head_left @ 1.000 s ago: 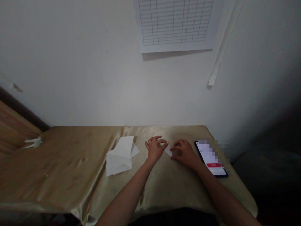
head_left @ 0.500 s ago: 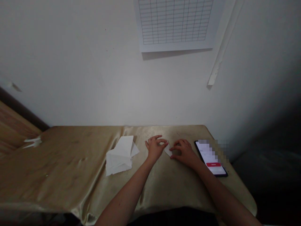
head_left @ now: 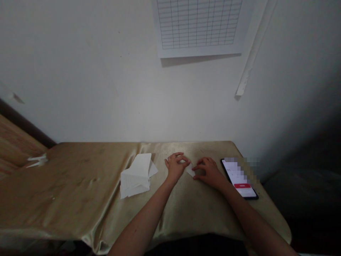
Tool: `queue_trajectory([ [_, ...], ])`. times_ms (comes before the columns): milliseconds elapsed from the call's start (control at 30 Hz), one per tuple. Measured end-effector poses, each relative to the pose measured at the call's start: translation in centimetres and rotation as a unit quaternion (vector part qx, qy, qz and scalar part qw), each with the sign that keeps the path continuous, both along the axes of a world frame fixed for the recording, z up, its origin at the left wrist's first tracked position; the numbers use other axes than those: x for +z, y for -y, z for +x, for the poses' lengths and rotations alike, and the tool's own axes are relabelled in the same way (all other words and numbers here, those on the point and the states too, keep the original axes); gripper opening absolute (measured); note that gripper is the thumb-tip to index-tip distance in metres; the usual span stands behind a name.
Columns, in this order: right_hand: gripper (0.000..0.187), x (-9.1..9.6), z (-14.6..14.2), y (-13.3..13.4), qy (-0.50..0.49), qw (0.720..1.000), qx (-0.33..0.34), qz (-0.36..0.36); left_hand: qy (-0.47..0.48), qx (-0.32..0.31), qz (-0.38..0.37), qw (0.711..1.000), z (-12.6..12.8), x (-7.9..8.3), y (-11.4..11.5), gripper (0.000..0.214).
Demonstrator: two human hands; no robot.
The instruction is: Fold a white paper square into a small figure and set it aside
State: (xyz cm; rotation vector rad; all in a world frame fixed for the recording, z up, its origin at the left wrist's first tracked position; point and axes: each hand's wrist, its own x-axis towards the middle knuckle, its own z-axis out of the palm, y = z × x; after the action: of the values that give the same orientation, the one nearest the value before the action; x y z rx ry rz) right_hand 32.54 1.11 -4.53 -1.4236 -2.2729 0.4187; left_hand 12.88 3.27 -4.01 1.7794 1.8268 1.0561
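Observation:
A small folded piece of white paper (head_left: 190, 171) is between my two hands, just above or on the table cloth. My left hand (head_left: 177, 165) pinches its upper corner between thumb and index finger, the other fingers raised. At the paper's right edge, the thumb and fingers of my right hand (head_left: 207, 171) are closed on it and cover part of it. To the left of my left hand lies a loose pile of white paper sheets (head_left: 136, 176), overlapping at different angles.
A phone (head_left: 241, 181) with a lit screen lies right of my right hand. Gold satin cloth (head_left: 77, 188) with wrinkles covers the table. A white object (head_left: 38, 160) sits at the far left. On the wall hangs a printed grid sheet (head_left: 199, 28).

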Motion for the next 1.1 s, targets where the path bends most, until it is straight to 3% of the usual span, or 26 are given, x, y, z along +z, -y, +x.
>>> queue_trajectory([
  [267,0.03,0.1,-0.1,0.1,-0.004,1.0,0.004,-0.001,-0.037,-0.005,0.008,0.999,0.3,0.0,0.3,0.008],
  [500,0.028,0.0,0.0,0.2,-0.014,1.0,0.0,0.003,-0.089,-0.01,0.051,0.995,-0.4,0.9,0.6,0.014],
  [700,0.026,-0.2,-0.2,0.4,-0.026,1.0,0.001,0.012,-0.117,-0.088,0.066,0.987,-1.4,1.5,0.6,0.028],
  [867,0.024,-0.2,0.0,0.4,-0.025,0.999,-0.023,0.022,-0.181,-0.163,0.069,0.967,-1.4,2.3,1.7,0.026],
  [1100,0.019,-0.9,0.3,-0.2,-0.021,0.999,-0.04,0.03,-0.242,-0.182,0.016,0.953,-1.0,1.5,2.2,0.028],
])
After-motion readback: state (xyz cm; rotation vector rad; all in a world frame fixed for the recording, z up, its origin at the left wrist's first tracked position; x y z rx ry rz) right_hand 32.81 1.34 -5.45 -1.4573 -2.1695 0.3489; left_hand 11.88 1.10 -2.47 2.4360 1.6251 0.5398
